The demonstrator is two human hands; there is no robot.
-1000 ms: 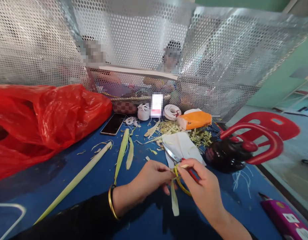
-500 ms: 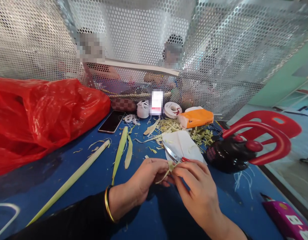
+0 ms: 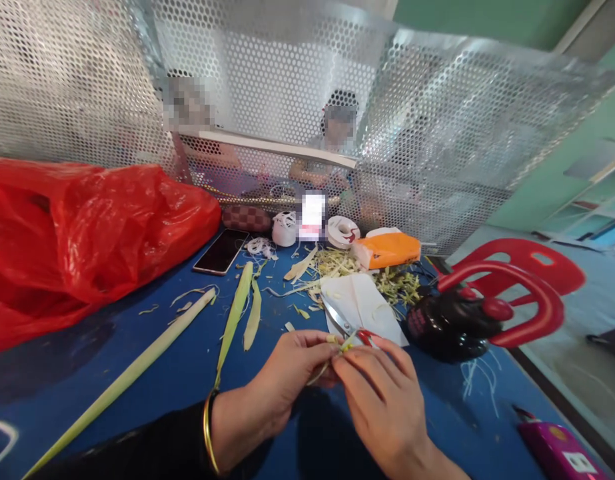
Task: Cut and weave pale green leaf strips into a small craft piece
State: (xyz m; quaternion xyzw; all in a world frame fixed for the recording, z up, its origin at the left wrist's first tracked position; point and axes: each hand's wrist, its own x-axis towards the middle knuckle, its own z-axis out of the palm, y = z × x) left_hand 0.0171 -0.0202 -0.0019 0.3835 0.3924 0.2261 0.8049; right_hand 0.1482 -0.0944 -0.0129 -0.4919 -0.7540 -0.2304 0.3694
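My left hand (image 3: pixel 282 377), with a gold bangle at the wrist, pinches a small pale green leaf strip (image 3: pixel 348 341). Fingers of my right hand (image 3: pixel 384 393) close on the same strip from the right, and the two hands meet at the fingertips. Part of the strip hangs below the left fingers. Just beyond the hands, scissors (image 3: pixel 337 315) with red handles lie on a white paper sheet (image 3: pixel 360 300); the right fingers partly cover the handles. Long green leaves (image 3: pixel 236 310) lie left of the hands, with a longer pale stalk (image 3: pixel 137 373) farther left.
A red plastic bag (image 3: pixel 92 247) fills the left side, beside a dark phone (image 3: pixel 221 252). Cord, a white spool (image 3: pixel 343 232), an orange packet (image 3: pixel 390 251) and plant scraps (image 3: pixel 397 285) lie behind. At right are a black pot (image 3: pixel 450 327) and a purple box (image 3: pixel 562 447). People sit beyond the perforated screen.
The view has tilted up slightly. Both hands have drawn closer together around the strip, and small yellow pieces now show at the fingertips.
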